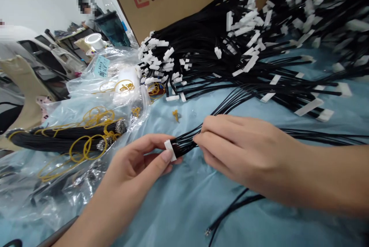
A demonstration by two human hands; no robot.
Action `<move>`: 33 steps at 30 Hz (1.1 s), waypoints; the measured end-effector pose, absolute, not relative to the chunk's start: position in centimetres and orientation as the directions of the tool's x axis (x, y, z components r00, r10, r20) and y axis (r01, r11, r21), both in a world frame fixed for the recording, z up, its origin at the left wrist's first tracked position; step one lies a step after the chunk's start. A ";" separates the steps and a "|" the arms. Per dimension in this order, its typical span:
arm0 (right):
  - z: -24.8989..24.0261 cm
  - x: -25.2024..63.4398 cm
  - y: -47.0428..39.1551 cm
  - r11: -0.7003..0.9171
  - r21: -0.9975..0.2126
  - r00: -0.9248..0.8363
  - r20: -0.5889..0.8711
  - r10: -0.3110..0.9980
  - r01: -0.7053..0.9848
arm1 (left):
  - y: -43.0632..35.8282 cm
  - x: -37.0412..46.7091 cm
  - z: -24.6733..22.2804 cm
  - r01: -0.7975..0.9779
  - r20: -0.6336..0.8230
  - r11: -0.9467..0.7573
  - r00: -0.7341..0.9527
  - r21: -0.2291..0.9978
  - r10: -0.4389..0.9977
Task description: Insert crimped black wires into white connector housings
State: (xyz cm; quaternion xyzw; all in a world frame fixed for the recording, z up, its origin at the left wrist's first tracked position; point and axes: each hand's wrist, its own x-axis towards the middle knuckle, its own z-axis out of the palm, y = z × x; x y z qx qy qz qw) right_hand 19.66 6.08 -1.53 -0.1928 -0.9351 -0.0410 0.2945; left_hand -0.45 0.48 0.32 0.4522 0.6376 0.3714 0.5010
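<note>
My left hand point(144, 166) pinches a white connector point(170, 150) between thumb and fingers, near the middle of the view. Black wires point(186, 141) run from that connector up and to the right. Just right of it, my right hand point(239, 147) has its fingers closed on these wires; the fingertips face my left hand. Below my right hand, a few loose black wires point(230, 210) end in small metal terminals. A small yellow piece point(175, 115) lies on the blue cloth point(161, 204) above my left hand.
A large pile of black cables point(201, 43) with white connectors lies behind my hands, before a cardboard box point(170, 5). At left are clear plastic bags point(129, 57), a black wire bundle point(63, 139) with yellow ties, and a white roll point(95, 41). A person point(86, 12) sits far back.
</note>
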 end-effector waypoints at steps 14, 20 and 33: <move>-0.7 19.7 5.7 0.953 -0.010 -0.786 0.563 0.256 0.303 | 0.6 -0.2 0.5 0.280 -0.263 0.274 -0.078 0.920 0.962; -0.6 19.8 5.3 0.953 -0.002 -0.772 0.585 0.248 0.304 | 0.4 -0.2 0.3 0.258 -0.244 0.259 -0.088 0.931 0.966; -0.7 19.8 5.6 0.962 -0.042 -0.771 0.590 0.242 0.270 | 0.1 0.2 0.6 0.249 -0.278 0.301 -0.124 0.921 0.952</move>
